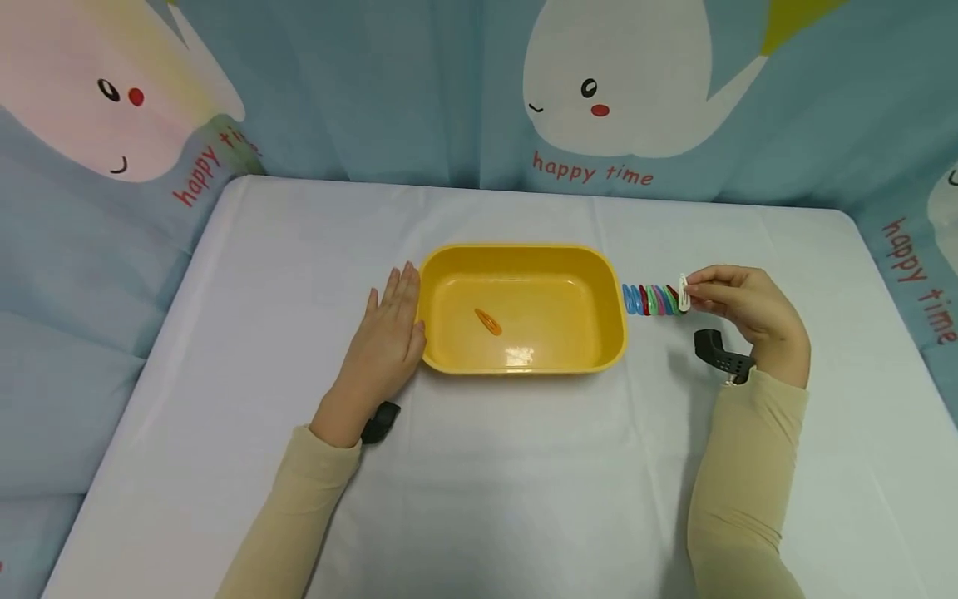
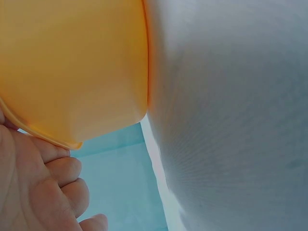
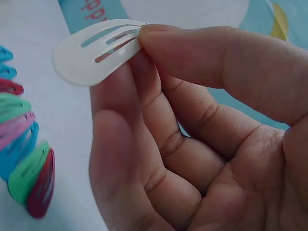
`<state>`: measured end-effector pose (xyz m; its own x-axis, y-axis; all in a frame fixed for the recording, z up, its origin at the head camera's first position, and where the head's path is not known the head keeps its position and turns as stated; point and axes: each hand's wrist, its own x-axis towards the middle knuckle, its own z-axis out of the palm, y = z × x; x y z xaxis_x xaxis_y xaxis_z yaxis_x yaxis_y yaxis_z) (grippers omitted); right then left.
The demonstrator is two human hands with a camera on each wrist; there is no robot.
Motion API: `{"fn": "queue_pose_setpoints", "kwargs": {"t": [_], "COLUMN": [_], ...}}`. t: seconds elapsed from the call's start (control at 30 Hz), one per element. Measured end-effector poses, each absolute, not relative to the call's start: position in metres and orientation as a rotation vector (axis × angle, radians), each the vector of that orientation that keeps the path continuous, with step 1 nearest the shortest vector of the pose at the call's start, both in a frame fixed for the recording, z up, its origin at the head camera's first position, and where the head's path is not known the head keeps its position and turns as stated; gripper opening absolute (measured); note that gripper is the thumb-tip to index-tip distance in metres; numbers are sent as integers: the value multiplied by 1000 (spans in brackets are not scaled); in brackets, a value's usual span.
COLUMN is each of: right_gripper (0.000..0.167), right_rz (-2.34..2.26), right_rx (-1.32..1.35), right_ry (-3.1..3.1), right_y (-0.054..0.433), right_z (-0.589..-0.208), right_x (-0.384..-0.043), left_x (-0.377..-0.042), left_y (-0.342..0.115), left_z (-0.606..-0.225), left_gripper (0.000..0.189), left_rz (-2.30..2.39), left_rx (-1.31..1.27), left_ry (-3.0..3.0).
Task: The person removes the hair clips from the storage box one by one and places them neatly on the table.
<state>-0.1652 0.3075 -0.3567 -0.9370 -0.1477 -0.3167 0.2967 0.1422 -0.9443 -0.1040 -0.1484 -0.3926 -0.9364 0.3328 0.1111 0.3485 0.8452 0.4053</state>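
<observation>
A white snap hair clip (image 3: 91, 55) is pinched between the thumb and fingers of my right hand (image 1: 748, 304), raised over the end of a row of hair clips. That row of colored snap clips (image 1: 649, 300), in blue, red, green and pink, lies beside the right end of a yellow basin (image 1: 524, 247). Inside the basin rests one orange hair clip (image 1: 488, 322). My left hand (image 1: 385, 337) lies along the basin's left end with its fingers straight, touching the rim. From below, the left wrist view shows its fingertips against that rim.
A white cloth (image 1: 509, 499) covers the table. Blue curtains (image 1: 374, 91) with cartoon whales hang behind its far edge and along both sides. A black camera mount (image 1: 722, 353) sits at the right wrist, another mount (image 1: 380, 423) at the left.
</observation>
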Motion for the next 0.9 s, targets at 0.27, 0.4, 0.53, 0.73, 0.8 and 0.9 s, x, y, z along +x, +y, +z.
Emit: {"fn": "queue_pose_setpoints", "kwargs": {"t": [0.27,0.4,0.53,0.73,0.8,0.9], "right_gripper": [17,17,17,17,19,22], "right_rz": [-1950,-1951,-1899,-1854,-1822,-1720], "right_rx": [207,232,257,297,320,361], "right_ry": [1998,2004,2051,2132,2195,2314], "right_y": [323,325,328,327,325,323], "right_z": [-364,-365,-369,-376,-378,-381], "right_x": [-157,-160,-160,-164,-165,-166], "left_x": [-102,-102,-101,-102,-102,-103], "left_y": [-145,-147,-148,-148,-148,-146], "left_z": [-396,-394,-393,-395,-396,-396], "left_gripper": [59,59,59,58,58,58], "left_rz": [-664,-650,-658,-663,-670,-675], "left_rx": [-555,-546,-542,-544,-549,-555], "left_ry": [-2974,-2966,-2968,-2945,-2934,-2927]}}
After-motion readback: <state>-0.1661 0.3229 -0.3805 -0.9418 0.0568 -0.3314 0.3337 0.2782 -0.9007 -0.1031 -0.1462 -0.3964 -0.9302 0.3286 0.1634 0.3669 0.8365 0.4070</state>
